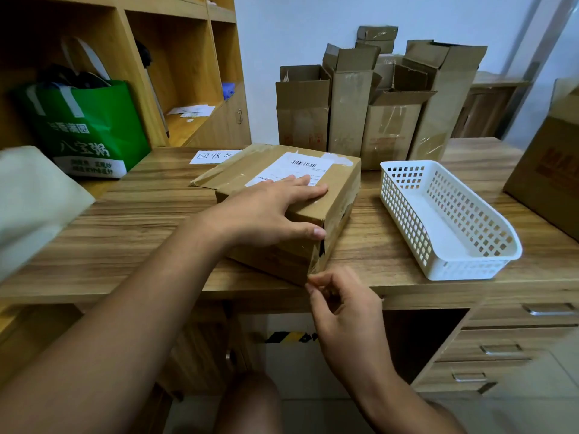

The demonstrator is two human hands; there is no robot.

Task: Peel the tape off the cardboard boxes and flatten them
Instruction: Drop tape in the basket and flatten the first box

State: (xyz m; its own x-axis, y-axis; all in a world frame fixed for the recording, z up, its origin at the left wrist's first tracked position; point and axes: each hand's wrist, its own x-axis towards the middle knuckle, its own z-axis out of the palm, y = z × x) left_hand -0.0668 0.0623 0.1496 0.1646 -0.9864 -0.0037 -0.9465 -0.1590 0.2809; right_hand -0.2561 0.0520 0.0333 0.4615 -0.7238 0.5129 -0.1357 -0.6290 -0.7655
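Note:
A flat brown cardboard box point(238, 170) with a white shipping label lies on the wooden desk point(131, 227), its near corner at the desk's front edge. My left hand point(266, 211) lies flat on the box's top, fingers straight, thumb over the near side. My right hand point(338, 305) is at the box's lower near corner, where its thumb and forefinger pinch the end of a clear tape strip point(315, 264) running down that corner. One flap sticks out at the box's left.
A white perforated plastic basket point(451, 255) stands right of the box. Several opened cardboard boxes point(351, 101) stand upright at the back. A large box point(551, 170) sits at the right edge, a green bag point(87, 130) at the left, drawers point(501, 349) under the desk.

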